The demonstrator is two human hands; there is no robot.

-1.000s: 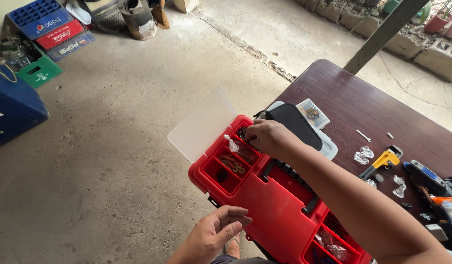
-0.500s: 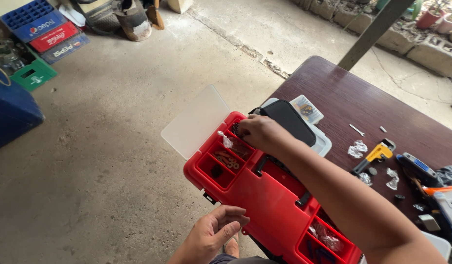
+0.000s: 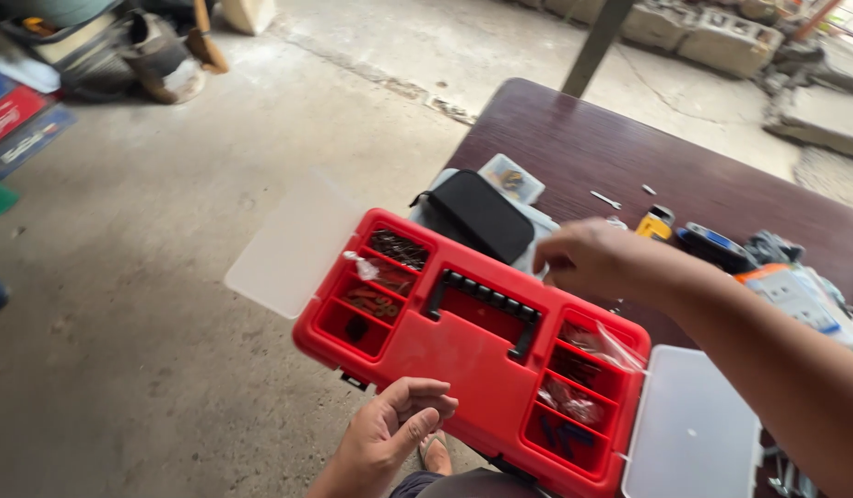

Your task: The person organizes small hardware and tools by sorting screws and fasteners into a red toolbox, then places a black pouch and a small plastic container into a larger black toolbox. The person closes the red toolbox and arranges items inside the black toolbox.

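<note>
two hands frame the red toolbox [image 3: 473, 355]: nearest, the left hand [image 3: 390, 433] rests loosely curled against its front wall, holding nothing. the box's long axis runs left to right. beyond it, the right hand [image 3: 597, 263] hovers with fingers bunched together, whether on something i cannot tell, just past the black handle [image 3: 482, 300].

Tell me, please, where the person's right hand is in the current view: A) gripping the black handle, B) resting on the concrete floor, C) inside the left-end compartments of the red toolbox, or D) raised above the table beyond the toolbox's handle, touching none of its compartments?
D: the right hand hovers past the black handle of the red toolbox, over the table, clear of the compartments.
</note>
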